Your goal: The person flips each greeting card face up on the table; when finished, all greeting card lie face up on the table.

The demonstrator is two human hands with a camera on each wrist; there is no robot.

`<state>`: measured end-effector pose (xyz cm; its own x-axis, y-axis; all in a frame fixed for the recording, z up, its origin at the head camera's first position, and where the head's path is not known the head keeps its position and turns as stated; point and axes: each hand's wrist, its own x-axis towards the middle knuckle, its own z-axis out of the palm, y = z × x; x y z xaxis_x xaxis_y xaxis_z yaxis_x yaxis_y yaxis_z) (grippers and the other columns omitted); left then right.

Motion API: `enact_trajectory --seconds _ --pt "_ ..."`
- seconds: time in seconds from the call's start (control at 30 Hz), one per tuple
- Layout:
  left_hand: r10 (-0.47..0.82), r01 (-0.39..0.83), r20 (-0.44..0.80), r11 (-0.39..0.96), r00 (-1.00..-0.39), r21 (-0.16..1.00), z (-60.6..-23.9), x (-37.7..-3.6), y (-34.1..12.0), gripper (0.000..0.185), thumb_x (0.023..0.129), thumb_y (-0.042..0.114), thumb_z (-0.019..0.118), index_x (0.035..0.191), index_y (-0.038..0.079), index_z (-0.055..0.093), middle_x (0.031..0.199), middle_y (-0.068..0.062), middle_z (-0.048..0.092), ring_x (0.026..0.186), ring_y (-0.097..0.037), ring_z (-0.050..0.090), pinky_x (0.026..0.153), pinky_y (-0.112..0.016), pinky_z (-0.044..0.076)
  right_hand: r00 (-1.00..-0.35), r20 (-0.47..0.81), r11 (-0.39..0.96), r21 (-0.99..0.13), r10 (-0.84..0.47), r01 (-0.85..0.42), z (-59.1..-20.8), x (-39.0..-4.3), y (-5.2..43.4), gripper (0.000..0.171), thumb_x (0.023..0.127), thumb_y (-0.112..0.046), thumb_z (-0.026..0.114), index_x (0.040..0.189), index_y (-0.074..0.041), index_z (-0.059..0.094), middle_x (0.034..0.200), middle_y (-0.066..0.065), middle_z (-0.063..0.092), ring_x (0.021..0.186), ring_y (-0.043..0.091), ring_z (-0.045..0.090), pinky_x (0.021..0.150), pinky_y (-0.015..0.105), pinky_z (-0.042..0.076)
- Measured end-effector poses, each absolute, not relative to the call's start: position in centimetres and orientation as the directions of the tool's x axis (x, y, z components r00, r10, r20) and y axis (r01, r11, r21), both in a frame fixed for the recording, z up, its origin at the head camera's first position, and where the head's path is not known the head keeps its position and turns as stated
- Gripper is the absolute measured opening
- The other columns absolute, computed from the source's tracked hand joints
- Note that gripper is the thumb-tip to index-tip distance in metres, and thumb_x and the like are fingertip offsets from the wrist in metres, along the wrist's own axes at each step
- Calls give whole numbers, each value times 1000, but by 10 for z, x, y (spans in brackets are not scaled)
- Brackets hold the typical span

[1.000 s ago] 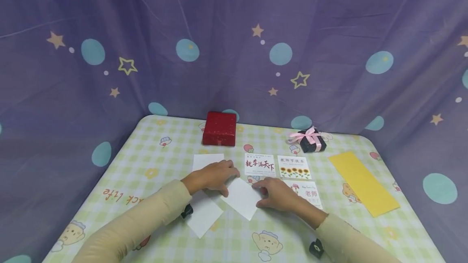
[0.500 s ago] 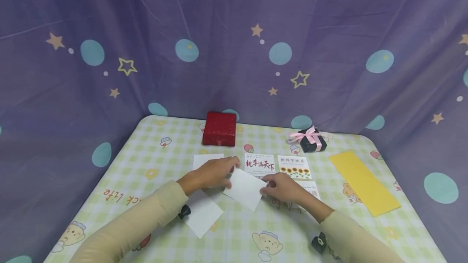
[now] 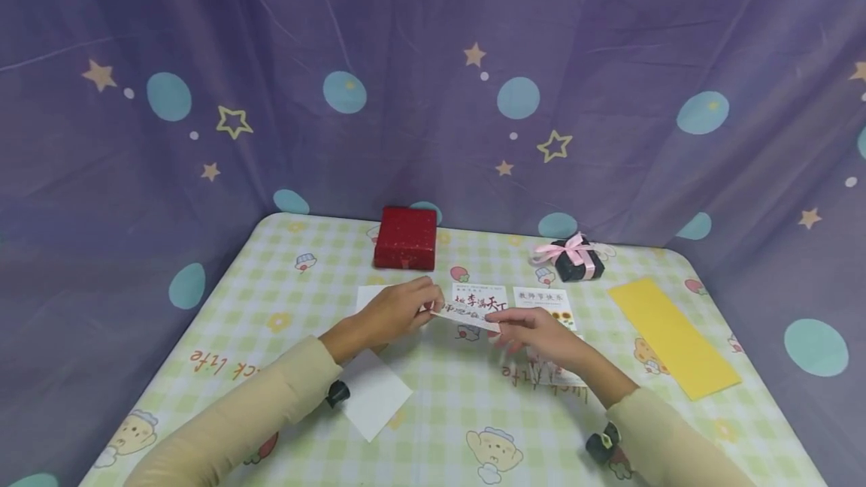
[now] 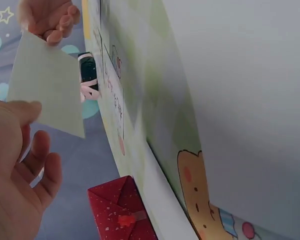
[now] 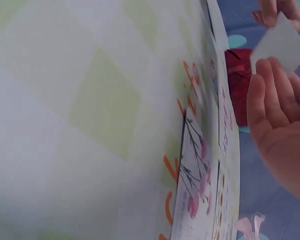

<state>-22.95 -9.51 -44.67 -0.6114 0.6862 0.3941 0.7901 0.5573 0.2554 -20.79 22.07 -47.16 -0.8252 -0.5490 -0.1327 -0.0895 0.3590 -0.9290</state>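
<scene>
Both hands hold one small white card [image 3: 467, 317] lifted off the checked tablecloth [image 3: 440, 412], tilted nearly edge-on in the head view. My left hand [image 3: 428, 307] pinches its left end, and my right hand [image 3: 502, 319] pinches its right end. In the left wrist view the card [image 4: 47, 85] hangs between my left thumb [image 4: 15, 112] and the right hand [image 4: 47, 17]. The right wrist view shows the card [image 5: 282, 45] above my right fingers [image 5: 270, 95]. Printed greeting cards [image 3: 482, 299] [image 3: 545, 297] lie just behind the hands.
A red box [image 3: 406, 237] stands at the back centre, a black box with a pink ribbon [image 3: 575, 258] at the back right. A yellow sheet [image 3: 673, 338] lies on the right, a white sheet [image 3: 375, 394] near my left sleeve. Another printed card [image 3: 561, 376] lies under my right forearm.
The white card lay flat on the table under both hands; now both hands have raised it and tipped it up, moving it toward the back.
</scene>
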Motion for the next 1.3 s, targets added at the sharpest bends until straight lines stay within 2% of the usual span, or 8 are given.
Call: enact_trajectory --seconds 0.13,0.3,0.4,0.53,0.67,0.93,1.17,1.3 --pt "708 774 313 570 -633 276 -445 -227 -94 13 91 18 75 97 26 67 87 10 64 70 -1 50 65 -18 44 -829 -117 361 -926 -547 -107 -470 -209 227 38 107 -28 52 134 -4 65 120 24 72 102 35 71 83 41 59" --pt "741 761 205 571 -639 306 -448 -221 -91 11 92 24 75 102 28 75 88 13 74 70 4 57 71 -20 48 -845 -158 459 -881 -512 -113 -469 -208 230 26 103 -26 60 123 -12 72 98 14 74 78 26 66 59 30 52" --pt "755 756 161 567 -636 327 -451 -216 -88 19 91 24 77 109 26 77 92 13 75 76 2 63 72 -19 50 -840 -170 484 -866 -516 -122 -471 -207 232 29 99 -19 65 128 -14 69 89 6 71 64 18 57 47 26 43" --pt "781 766 98 565 -616 307 -457 -211 -85 35 88 30 79 123 25 74 95 14 73 80 0 62 70 -16 49 -813 -139 505 -838 -565 -208 -475 -205 235 49 95 -12 69 143 -11 57 88 -1 71 65 10 57 57 24 49" --pt "809 792 57 555 -585 254 -465 -205 -81 46 88 40 78 131 25 70 98 15 71 80 2 58 71 -16 48 -786 -111 541 -782 -609 -309 -477 -202 237 59 92 -11 72 148 -8 52 87 -6 71 73 8 65 75 25 55" --pt "832 820 25 541 -555 186 -474 -199 -71 50 90 49 72 134 25 68 98 11 69 77 1 54 70 -14 46 -771 -154 603 -722 -618 -339 -479 -198 242 58 91 -14 74 146 -8 55 82 -8 69 67 6 62 68 23 54" --pt "837 826 -13 542 -547 156 -476 -196 -64 51 92 52 69 136 27 66 108 10 71 91 -1 65 77 -17 51 -776 -177 639 -689 -605 -342 -481 -197 244 57 91 -17 75 145 -9 56 79 -9 67 65 3 58 65 22 51" --pt "833 823 -34 551 -553 139 -478 -196 -62 50 94 52 67 137 28 64 107 10 70 89 -1 64 76 -17 50 -764 -172 631 -688 -622 -358 -484 -198 246 56 91 -18 74 144 -8 57 79 -10 67 66 3 58 67 22 51"
